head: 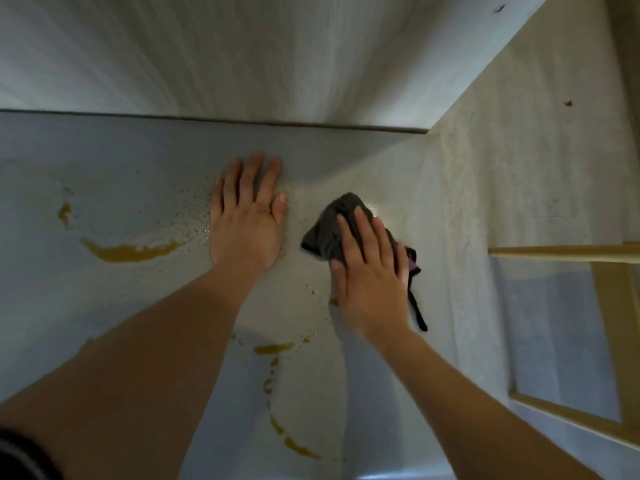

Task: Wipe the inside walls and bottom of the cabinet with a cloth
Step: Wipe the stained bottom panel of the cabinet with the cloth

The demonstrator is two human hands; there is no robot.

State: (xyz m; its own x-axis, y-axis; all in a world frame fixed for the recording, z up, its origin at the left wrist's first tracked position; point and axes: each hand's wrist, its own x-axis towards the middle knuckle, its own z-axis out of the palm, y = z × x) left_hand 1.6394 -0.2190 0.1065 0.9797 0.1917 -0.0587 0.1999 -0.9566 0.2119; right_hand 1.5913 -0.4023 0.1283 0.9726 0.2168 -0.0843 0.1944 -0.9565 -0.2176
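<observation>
A right hand [372,268] is pressing a dark cloth [325,233] onto the cabinet bottom [104,188] at frame centre, fingers straight, slightly spread — the left hand [247,223] is resting flat beside yellow stains [128,251].

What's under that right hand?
A dark grey cloth, pressed onto the cabinet bottom by the right hand. Cloth edges stick out around the fingers; the patch of bottom beneath the cloth is hidden.

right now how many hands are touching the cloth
1. The right hand presses flat on the dark cloth near the right wall. The left hand lies flat on the bare cabinet bottom, apart from the cloth.
</observation>
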